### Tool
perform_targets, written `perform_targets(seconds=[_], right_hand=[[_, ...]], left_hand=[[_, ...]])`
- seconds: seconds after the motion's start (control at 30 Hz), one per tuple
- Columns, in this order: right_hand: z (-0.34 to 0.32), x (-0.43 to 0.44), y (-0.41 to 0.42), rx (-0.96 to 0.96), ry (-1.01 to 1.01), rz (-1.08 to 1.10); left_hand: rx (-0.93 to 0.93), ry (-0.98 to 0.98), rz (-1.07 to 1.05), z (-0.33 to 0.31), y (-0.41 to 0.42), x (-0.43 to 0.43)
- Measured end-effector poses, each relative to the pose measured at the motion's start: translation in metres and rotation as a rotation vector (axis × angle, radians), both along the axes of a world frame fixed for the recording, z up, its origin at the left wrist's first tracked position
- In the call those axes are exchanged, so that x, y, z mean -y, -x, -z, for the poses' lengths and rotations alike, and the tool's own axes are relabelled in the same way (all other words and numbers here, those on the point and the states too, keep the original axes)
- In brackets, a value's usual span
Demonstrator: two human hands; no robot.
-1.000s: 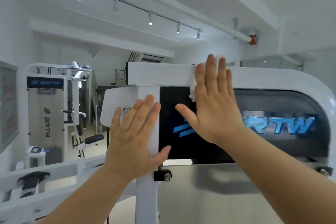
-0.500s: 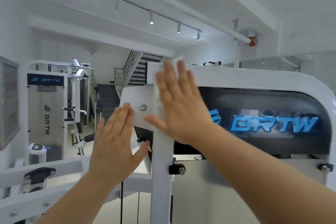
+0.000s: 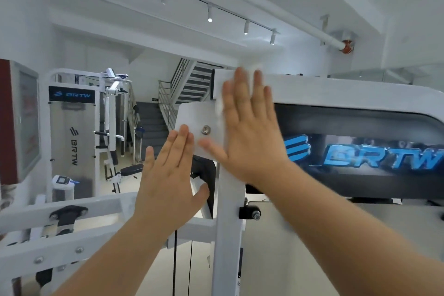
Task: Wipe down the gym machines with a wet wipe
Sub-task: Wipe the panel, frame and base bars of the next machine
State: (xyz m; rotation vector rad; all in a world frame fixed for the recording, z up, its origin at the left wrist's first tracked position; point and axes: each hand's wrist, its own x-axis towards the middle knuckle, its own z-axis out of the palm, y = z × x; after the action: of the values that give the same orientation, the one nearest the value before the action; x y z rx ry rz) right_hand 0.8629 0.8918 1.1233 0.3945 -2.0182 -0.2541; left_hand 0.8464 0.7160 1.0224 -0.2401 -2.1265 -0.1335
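White wet wipe (image 3: 250, 71) lies pinned under my flat, open-fingered right grip (image 3: 249, 132) at the white metal machine frame (image 3: 336, 94), top left corner; left grip (image 3: 168, 175) flat, holding nothing. I'd press evenly, covering edges.

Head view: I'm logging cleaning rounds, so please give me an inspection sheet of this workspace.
Surface: white machine frame with a bolted plate and a black BRTW panel.
Job's things: white wipe, blurred, pressed against the frame's top corner.
Clutter: nothing seen.
Hands: right hand flat on the wipe, fingers straight; left hand open, fingertips at the plate's lower edge, contact unclear.
Cables: two thin cables hang below the plate.
Surroundings: second BRTW machine, staircase, ceiling spotlights.
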Motion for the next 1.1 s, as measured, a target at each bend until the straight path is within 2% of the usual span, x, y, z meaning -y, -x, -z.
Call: perform_targets(seconds=[0.1, 0.17, 0.23, 0.37, 0.4, 0.53, 0.6, 0.7, 0.83, 0.9, 1.0, 1.1], right_hand=[[0.066, -0.007, -0.006, 0.076, -0.163, -0.054], [0.1, -0.024, -0.008, 0.082, -0.149, -0.043], [0.108, -0.039, -0.007, 0.066, -0.07, 0.003], [0.079, -0.043, -0.009, 0.103, 0.256, 0.062], [0.078, -0.038, -0.011, 0.121, 0.268, 0.053], [0.119, -0.026, -0.019, 0.157, -0.045, -0.028], [0.137, -0.042, -0.02, 0.159, -0.072, -0.024], [0.141, -0.077, -0.017, 0.152, 0.041, 0.023], [0.128, -0.095, -0.017, 0.153, 0.376, 0.081], [0.129, -0.084, -0.018, 0.199, 0.314, 0.016], [0.141, -0.076, -0.016, 0.173, 0.033, -0.059], [0.148, -0.098, -0.008, 0.11, 0.068, -0.019]], left_hand=[[0.0, -0.028, 0.04, 0.001, 0.0, 0.002], [0.01, -0.043, 0.047, 0.001, 0.001, 0.002], [0.021, -0.059, 0.047, 0.002, 0.003, -0.002], [0.036, -0.085, 0.033, 0.004, 0.003, -0.011], [0.036, -0.098, 0.028, 0.005, 0.003, -0.013], [0.033, -0.124, 0.03, 0.006, 0.002, -0.015], [0.039, -0.114, 0.024, 0.007, 0.003, -0.013], [0.039, -0.092, -0.004, 0.007, 0.004, -0.01], [0.053, -0.108, -0.035, 0.007, 0.002, -0.019], [0.061, -0.155, -0.036, 0.004, -0.001, -0.028], [0.078, -0.282, -0.012, 0.0, -0.01, -0.049], [0.003, -0.289, 0.126, 0.014, -0.027, -0.08]])
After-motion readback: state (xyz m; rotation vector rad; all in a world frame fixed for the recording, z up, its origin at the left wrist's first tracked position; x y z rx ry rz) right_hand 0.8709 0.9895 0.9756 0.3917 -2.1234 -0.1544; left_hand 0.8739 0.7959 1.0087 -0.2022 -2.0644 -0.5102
